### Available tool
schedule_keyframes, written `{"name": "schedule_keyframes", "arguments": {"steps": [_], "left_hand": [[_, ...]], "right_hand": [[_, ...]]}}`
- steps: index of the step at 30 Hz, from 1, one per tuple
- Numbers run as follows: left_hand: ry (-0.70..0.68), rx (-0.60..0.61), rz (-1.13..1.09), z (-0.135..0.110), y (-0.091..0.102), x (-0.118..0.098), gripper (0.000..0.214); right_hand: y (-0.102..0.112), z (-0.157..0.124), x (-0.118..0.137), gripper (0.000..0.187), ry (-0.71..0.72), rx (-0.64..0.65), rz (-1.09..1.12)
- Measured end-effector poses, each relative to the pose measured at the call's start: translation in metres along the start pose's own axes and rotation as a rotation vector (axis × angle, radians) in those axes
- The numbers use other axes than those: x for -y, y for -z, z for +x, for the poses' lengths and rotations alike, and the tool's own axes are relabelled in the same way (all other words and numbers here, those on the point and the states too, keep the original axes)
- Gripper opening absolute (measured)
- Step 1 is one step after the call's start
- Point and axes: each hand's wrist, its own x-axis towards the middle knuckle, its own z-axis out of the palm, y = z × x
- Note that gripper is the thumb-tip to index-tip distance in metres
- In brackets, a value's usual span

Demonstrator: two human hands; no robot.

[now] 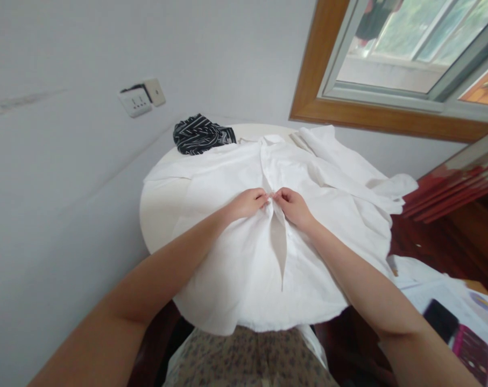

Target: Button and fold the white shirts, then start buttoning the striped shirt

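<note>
Pinching front edges of white shirt [231,274] together: left hand [249,202] and right hand [294,206] both gripping cloth by fingertips, nearly touching. Shirt is lying spread over round table [158,215], gaping below the grip. Keeping edges level, fabric slack, is likely helping most.

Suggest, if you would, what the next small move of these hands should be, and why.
Probably to draw the white shirt's front edges together: the left hand and right hand both pinch the front, close to each other, and it gapes open just below them.
</note>
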Motion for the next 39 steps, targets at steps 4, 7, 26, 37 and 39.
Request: {"name": "schedule_keyframes", "arguments": {"steps": [4,7,26,37,39], "left_hand": [[-0.01,-0.002,-0.02,-0.001,-0.002,0.0,0.029],[-0.033,-0.001,-0.012,-0.002,-0.002,-0.001,0.028],[-0.085,-0.004,0.053,-0.004,-0.005,0.0,0.021],[-0.014,0.016,-0.102,0.0,-0.004,0.003,0.021],[-0.002,0.01,-0.108,0.0,-0.004,0.002,0.021]], "right_hand": [[0.0,0.0,-0.002,0.033,-0.074,0.072,0.087],[0.001,0.0,-0.005,0.036,-0.093,0.118,0.139],[0.008,-0.006,0.013,0.03,0.128,0.041,-0.292],[0.007,-0.006,0.01,0.03,0.116,0.089,-0.276],[0.007,-0.006,0.009,0.03,0.09,0.096,-0.259]]}}
